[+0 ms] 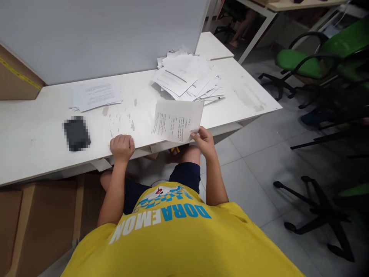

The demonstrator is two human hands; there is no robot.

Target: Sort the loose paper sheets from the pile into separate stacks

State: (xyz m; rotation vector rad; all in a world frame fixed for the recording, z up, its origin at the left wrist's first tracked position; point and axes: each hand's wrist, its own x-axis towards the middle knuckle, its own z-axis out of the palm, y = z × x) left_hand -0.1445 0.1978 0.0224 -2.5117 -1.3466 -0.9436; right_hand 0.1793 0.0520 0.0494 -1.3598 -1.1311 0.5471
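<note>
My right hand (205, 141) pinches the lower right corner of a printed sheet of paper (178, 119), which hangs tilted over the front edge of the table. Curled into a fist, my left hand (122, 147) rests at the table's edge; whether anything is inside it is hidden. Behind the sheet lies a messy heap of papers (190, 77). A neater, low stack of printed sheets (98, 94) sits farther left, beyond my left hand.
A blurred-out black object (77, 133) lies on the white table (43, 134). A grey partition (100, 34) rises behind it. Cardboard boxes (52, 227) stand below left, another box (17, 75) on the tabletop. Green chairs (302, 63) are on the right; part of a person's leg (243, 29) shows beyond.
</note>
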